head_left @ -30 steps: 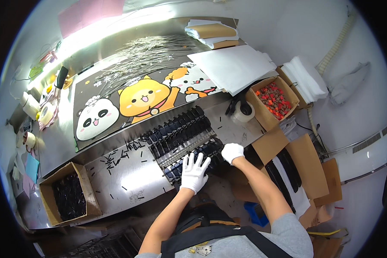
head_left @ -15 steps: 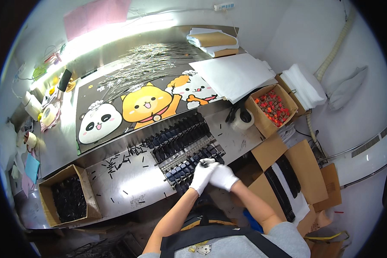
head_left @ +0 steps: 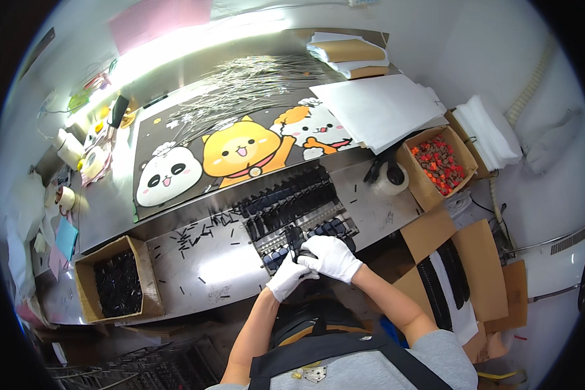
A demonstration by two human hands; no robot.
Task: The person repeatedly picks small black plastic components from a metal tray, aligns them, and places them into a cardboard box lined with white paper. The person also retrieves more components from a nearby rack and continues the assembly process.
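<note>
My left hand (head_left: 290, 279), in a white glove, is closed near the front edge of a metal rack (head_left: 261, 248). My right hand (head_left: 332, 258), gloved too, sits against it with its fingers bent inward. Between the fingertips of both stands a small black part (head_left: 295, 239), its upper end showing and its lower end hidden by the gloves. Several rows of black and dark blue parts (head_left: 287, 203) fill the rack, and a bare metal strip runs between the rows. The hands cover some of the front row.
A cardboard box of black pieces (head_left: 117, 286) stands left; a box of red and brown pieces (head_left: 442, 162) stands right, near a tape roll (head_left: 392, 179). Behind lies a cartoon mat (head_left: 205, 140) with thin wires (head_left: 253, 81). An open carton (head_left: 478, 260) is at the lower right.
The view has shifted, so the bench appears farther right. My hands have moved left along the rack's front row, and the black part now shows upright between them.
</note>
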